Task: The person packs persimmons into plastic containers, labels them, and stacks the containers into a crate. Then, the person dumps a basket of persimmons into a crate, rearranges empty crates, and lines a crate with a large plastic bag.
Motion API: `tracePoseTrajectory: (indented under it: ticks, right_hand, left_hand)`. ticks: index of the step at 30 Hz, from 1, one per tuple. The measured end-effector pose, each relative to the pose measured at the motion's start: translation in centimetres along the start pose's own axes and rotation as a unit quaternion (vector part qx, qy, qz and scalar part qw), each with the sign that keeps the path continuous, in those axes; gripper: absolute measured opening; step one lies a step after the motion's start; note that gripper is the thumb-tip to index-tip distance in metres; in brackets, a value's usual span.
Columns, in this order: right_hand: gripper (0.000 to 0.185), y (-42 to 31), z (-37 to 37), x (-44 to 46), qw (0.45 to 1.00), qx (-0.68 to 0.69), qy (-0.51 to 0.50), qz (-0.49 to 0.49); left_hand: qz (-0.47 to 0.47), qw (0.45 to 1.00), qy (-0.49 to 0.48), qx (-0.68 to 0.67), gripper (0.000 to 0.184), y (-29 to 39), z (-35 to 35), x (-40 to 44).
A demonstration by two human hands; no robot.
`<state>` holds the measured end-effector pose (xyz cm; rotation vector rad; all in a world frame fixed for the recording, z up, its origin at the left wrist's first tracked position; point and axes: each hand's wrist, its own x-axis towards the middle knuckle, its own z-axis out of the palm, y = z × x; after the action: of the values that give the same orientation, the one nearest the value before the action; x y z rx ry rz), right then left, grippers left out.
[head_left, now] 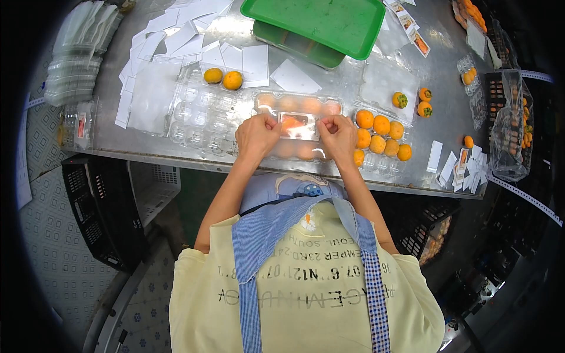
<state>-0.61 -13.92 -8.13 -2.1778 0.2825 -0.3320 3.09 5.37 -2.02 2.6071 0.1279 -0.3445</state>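
Stretching beneath left grip (274, 125) and right grip (323, 123), metal tabletop (444, 112). Green lid (318, 26) set beyond grips. White papers (255, 63) scattered beyond left grip. Open clear tray (197, 115) laid left of left grip, two yellow-orange fruits (233, 80) placed at far side. Second tray (376, 165), partly filled with orange fruits (381, 125), set just beside right grip. Closed clear carton (297, 150), filled with fruits, placed under and between grips. Both grips closed, opposite ends of picture label (298, 126) pinched by fingertips over carton.
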Motion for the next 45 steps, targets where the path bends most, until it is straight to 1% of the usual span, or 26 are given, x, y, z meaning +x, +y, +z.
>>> tracePoseTrajectory:
  ticks: [14,16,17,19,20,22,23,25,26,27,31,34,35,37,38,40,41,43,44,45]
  right_hand:
    - [0.011,-0.4,0.3,-0.4,1.0,-0.004,0.008,-0.001]
    - [0.011,-0.3,0.2,-0.4,1.0,-0.011,-0.011,0.001]
    - [0.012,-0.3,0.2,-0.5,1.0,-0.014,-0.02,0.001]
    - [0.022,0.0,0.5,-0.7,0.998,0.04,-0.006,0.055]
    - [0.028,0.1,0.5,-0.8,0.994,0.067,0.002,0.081]
    - [0.04,-0.5,-0.1,-0.6,0.999,-0.012,0.041,-0.017]
    - [0.046,-1.0,-0.4,-0.4,0.995,-0.052,0.06,-0.067]
    - [0.048,-2.9,-0.1,-0.1,0.986,-0.089,0.037,-0.137]
    - [0.049,-3.8,0.5,0.0,0.979,-0.107,0.025,-0.172]
    - [0.053,-3.8,1.5,-0.1,0.974,-0.137,-0.013,-0.181]
    - [0.053,-2.4,2.3,-0.4,0.964,-0.202,-0.045,-0.164]
    - [0.055,-1.2,0.8,-0.2,0.963,-0.248,0.006,-0.105]
    - [0.056,-0.7,-0.1,-0.2,0.98,-0.181,0.004,-0.076]
    - [0.059,-0.2,-1.2,-0.5,0.998,-0.055,-0.009,-0.037]
    - [0.06,0.0,-1.6,-0.7,1.0,0.008,-0.017,-0.018]
    - [0.063,1.6,-1.5,-1.6,0.999,0.001,-0.04,0.018]
    - [0.065,2.5,-1.5,-2.0,0.998,-0.003,-0.051,0.037]
    - [0.065,2.8,-2.8,-2.4,0.974,0.149,-0.092,0.144]
    - [0.065,2.9,-3.4,-2.5,0.948,0.223,-0.116,0.194]
    - [0.06,2.5,-4.8,-2.5,0.907,0.284,-0.176,0.256]
  left_hand:
    - [0.003,1.0,0.001,-0.002,0.021,-0.4,-0.1,-0.3]
    - [0.008,1.0,0.01,0.0,0.019,-0.5,0.0,-0.2]
    - [0.0,1.0,0.002,0.004,0.02,-0.4,-0.1,-0.3]
    - [-0.016,1.0,-0.014,0.013,0.025,0.0,-0.7,-0.8]
    - [0.031,0.999,0.029,0.032,0.029,-0.1,-0.8,-1.2]
    - [0.125,0.983,0.114,0.07,0.04,-0.4,-1.0,-1.9]
    - [0.18,0.971,0.142,0.066,0.045,-0.2,-0.7,-1.8]
    - [0.288,0.935,0.198,0.057,0.054,0.4,0.5,-1.4]
    - [0.284,0.936,0.191,0.08,0.055,0.7,1.0,-1.3]
    - [0.28,0.936,0.186,0.103,0.056,1.0,1.4,-1.0]
    - [0.261,0.938,0.171,0.154,0.058,-0.6,2.5,-0.6]
    - [0.205,0.954,0.176,0.132,0.06,-1.1,1.6,-1.2]
    - [0.174,0.97,0.149,0.086,0.06,-1.1,1.0,-1.7]
    - [0.11,0.99,0.093,-0.006,0.062,-0.8,-0.2,-2.5]
    - [0.11,0.989,0.103,-0.015,0.065,-1.2,-0.3,-2.6]
    - [0.107,0.986,0.124,-0.035,0.071,-2.1,0.1,-2.8]
    - [0.085,0.99,0.104,-0.053,0.072,-2.2,0.3,-2.8]
    - [0.038,0.993,0.069,-0.089,0.073,-1.7,0.3,-3.4]
    - [0.019,0.992,0.063,-0.111,0.072,-1.5,0.3,-4.1]
    - [0.001,0.99,0.057,-0.133,0.071,-1.0,-0.4,-4.9]
